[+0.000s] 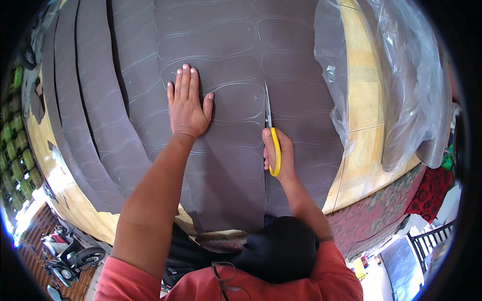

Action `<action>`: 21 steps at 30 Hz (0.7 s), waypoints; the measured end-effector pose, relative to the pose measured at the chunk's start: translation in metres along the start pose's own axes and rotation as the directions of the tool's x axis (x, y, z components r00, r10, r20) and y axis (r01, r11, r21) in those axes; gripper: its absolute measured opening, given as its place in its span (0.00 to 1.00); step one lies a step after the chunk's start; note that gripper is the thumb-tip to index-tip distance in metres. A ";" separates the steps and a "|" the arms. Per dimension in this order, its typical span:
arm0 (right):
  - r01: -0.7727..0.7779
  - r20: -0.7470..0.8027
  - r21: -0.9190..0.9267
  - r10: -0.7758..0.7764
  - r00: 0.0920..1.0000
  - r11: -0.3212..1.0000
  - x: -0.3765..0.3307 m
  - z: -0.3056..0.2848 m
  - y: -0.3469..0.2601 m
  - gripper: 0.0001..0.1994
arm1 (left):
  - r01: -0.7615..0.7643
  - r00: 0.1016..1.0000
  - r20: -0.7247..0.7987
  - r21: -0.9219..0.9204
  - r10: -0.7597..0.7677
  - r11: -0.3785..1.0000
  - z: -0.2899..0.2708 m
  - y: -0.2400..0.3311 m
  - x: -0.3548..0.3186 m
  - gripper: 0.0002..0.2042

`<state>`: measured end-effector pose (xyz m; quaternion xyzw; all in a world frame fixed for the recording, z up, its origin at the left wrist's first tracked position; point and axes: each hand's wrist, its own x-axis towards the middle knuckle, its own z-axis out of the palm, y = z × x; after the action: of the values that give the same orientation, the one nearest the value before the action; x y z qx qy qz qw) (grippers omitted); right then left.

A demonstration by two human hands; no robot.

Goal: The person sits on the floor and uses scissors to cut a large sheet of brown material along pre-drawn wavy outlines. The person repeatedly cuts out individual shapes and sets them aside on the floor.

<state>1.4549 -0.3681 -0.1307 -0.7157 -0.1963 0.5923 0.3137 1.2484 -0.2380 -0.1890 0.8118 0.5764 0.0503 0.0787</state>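
Note:
A large dark brown sheet (226, 170) covers most of the table, marked all over with pale, sole-shaped outlines. My left hand (189, 104) lies flat on it, fingers stretched forward and thumb out to the right. In my right hand (284, 153) is a pair of scissors (274, 145) with yellow handles, blades pointing away from me. The blades sit at a lengthwise slit that runs from the sheet's near edge up to them, between two columns of outlines. On the left, several long strips (93, 90) of the same material lie side by side with dark gaps between.
Clear plastic sheeting (411, 85) is bunched along the right of the light wooden tabletop (364, 100). A patterned red cloth (371, 215) hangs at the near right edge. Beyond the table stand a motorcycle (70, 258) at lower left and a dark-railed chair (432, 246) at lower right.

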 end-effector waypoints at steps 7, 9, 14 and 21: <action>-0.010 0.048 -0.034 0.011 0.999 0.999 0.008 -0.004 -0.010 0.25 | 0.019 0.999 0.036 0.000 -0.019 1.000 -0.004 0.002 0.002 0.34; 0.012 0.046 -0.039 -0.010 0.999 0.999 0.012 -0.004 -0.011 0.24 | 0.019 0.999 0.038 -0.005 -0.019 1.000 -0.005 0.001 0.003 0.34; 0.025 0.026 -0.040 -0.024 0.999 0.999 0.022 -0.002 -0.018 0.24 | 0.027 0.998 0.057 0.027 -0.029 0.999 -0.003 0.002 0.001 0.34; 0.004 0.014 -0.060 -0.003 1.000 0.998 0.033 0.000 -0.031 0.24 | 0.027 0.997 0.066 0.000 -0.027 1.000 -0.005 0.001 0.002 0.35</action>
<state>1.4648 -0.3236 -0.1334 -0.7205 -0.2175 0.5903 0.2918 1.2493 -0.2360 -0.1836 0.8052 0.5843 0.0225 0.0988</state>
